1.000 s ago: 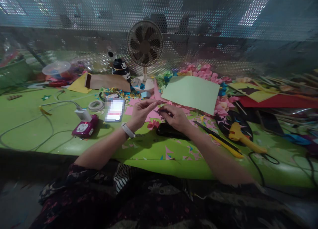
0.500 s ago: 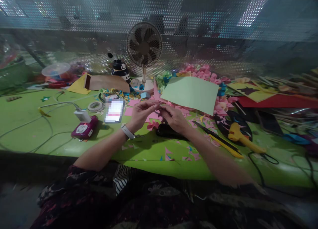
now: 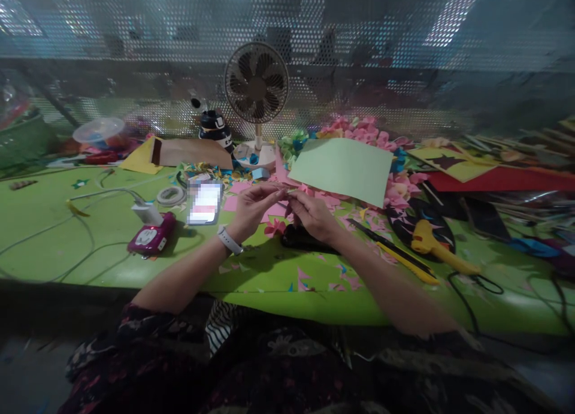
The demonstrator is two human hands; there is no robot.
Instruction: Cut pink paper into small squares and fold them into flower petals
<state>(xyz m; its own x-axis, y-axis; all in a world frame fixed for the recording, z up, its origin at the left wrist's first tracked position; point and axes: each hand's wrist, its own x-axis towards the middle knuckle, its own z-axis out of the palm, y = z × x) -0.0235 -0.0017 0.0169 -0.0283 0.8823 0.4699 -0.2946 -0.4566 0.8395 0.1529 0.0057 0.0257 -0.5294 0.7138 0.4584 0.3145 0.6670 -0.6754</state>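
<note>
Fingertips of my left hand (image 3: 256, 209) and my right hand (image 3: 311, 215) meet over the middle of the green table. Both are closed in a pinch on something small that the fingers mostly hide; I cannot make out what it is. A white band circles my left wrist. Just below the fingertips lies a pink paper flower (image 3: 275, 228). Partly under my right hand is a black object (image 3: 303, 237) whose kind is unclear. Behind the hands, pink paper (image 3: 233, 204) lies flat, and a pale green paper sheet (image 3: 344, 171) rests against a heap of pink paper petals (image 3: 354, 129).
To the left are a lit phone (image 3: 205, 204), a tape roll (image 3: 171, 196) and a purple power socket (image 3: 153, 234) with trailing cables. Rightward lie a yellow box cutter (image 3: 404, 261) and a yellow glue gun (image 3: 442, 249) with its cord. A fan (image 3: 257, 84) stands behind.
The whole view has shifted slightly, so most things sit a little further left. My hands stay pinched together in nearly the same pose, with only small finger movement.
</note>
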